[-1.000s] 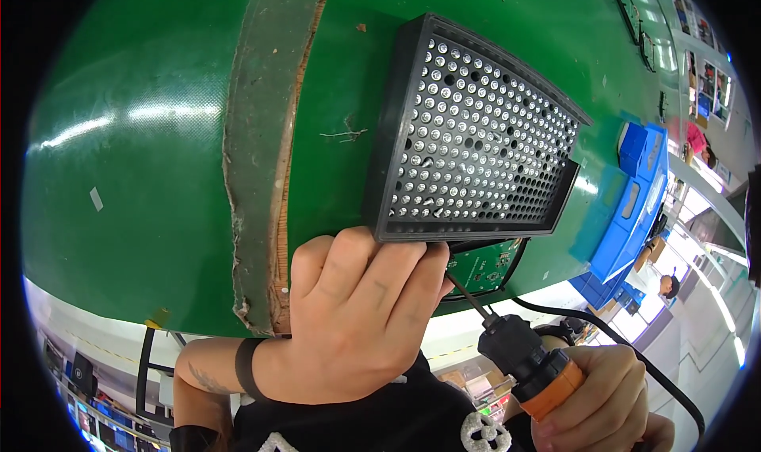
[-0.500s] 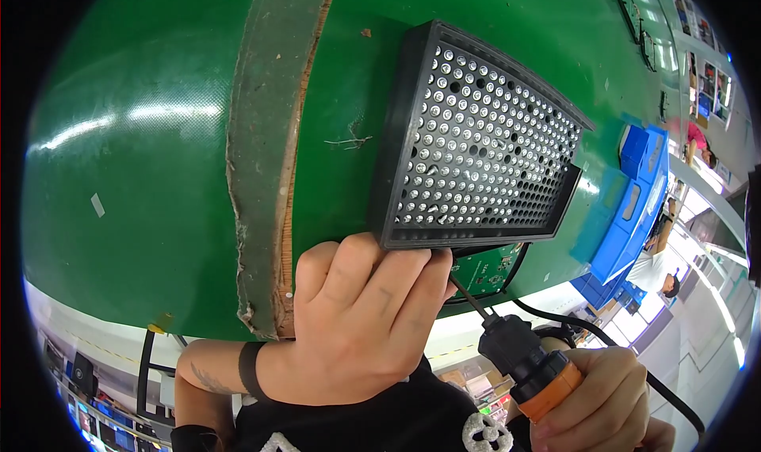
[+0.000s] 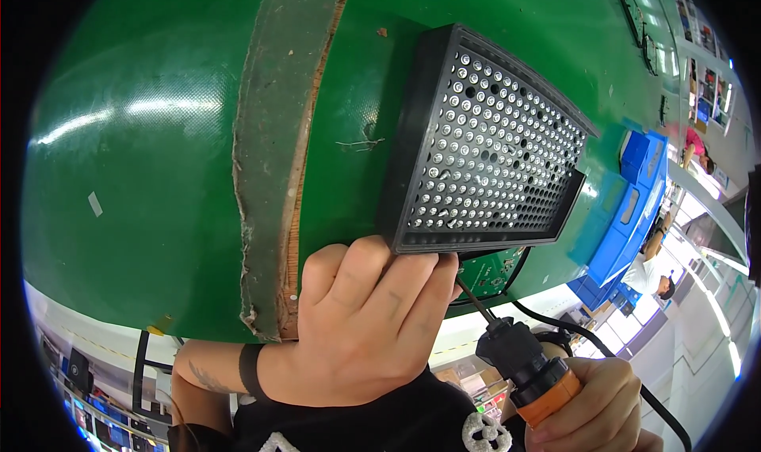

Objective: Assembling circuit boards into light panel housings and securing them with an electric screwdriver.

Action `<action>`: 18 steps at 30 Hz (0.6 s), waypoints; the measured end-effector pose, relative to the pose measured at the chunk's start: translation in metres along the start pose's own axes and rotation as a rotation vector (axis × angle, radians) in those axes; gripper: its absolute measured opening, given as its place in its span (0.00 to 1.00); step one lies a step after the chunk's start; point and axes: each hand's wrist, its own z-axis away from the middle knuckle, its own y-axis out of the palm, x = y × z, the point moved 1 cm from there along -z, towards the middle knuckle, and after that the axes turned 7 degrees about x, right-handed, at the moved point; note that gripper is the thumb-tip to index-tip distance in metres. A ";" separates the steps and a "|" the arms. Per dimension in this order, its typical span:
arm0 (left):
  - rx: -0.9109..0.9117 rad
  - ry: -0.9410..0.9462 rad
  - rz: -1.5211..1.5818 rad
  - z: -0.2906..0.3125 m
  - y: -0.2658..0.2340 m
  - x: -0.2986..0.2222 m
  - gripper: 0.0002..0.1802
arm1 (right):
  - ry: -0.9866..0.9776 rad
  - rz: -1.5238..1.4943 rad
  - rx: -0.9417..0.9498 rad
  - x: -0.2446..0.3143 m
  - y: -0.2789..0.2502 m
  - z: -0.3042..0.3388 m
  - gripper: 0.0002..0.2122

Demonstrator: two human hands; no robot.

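My right hand point(image 3: 590, 400) is wrapped around an orange and black electric screwdriver point(image 3: 523, 365), whose thin bit points up and left. The bit's tip ends beside the fingers of my left hand point(image 3: 369, 325). That hand is closed, its knuckles against the near side of a black screw tray point(image 3: 400, 147); what its fingertips hold is hidden. Rows of silver screws point(image 3: 476, 143) fill most of the tray's holes, with several dark holes bare, mainly at the near right. Partly beneath the tray's near edge lies a green circuit board point(image 3: 490, 271) in a dark frame.
A worn grey-green strip with a frayed edge point(image 3: 273, 151) runs across the green table mat point(image 3: 151, 206). Blue bins point(image 3: 630, 206) stand at the right edge. A black cable point(image 3: 602, 333) passes behind the screwdriver. Other people point(image 3: 646, 278) are farther off at the right.
The tray, strip and left hand appear slightly farther right, as the view has shifted a little. Both hands keep their grips, and the screwdriver bit stays beside my left fingers.
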 end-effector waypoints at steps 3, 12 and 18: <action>-0.001 -0.001 0.005 0.000 0.001 0.002 0.20 | 0.005 0.043 0.004 0.001 0.000 0.002 0.19; 0.001 0.010 -0.002 -0.001 0.000 0.000 0.20 | 0.035 0.019 0.086 -0.006 0.003 -0.005 0.19; -0.018 0.034 0.037 -0.002 0.000 0.000 0.21 | 0.181 0.062 0.133 0.005 0.004 -0.008 0.19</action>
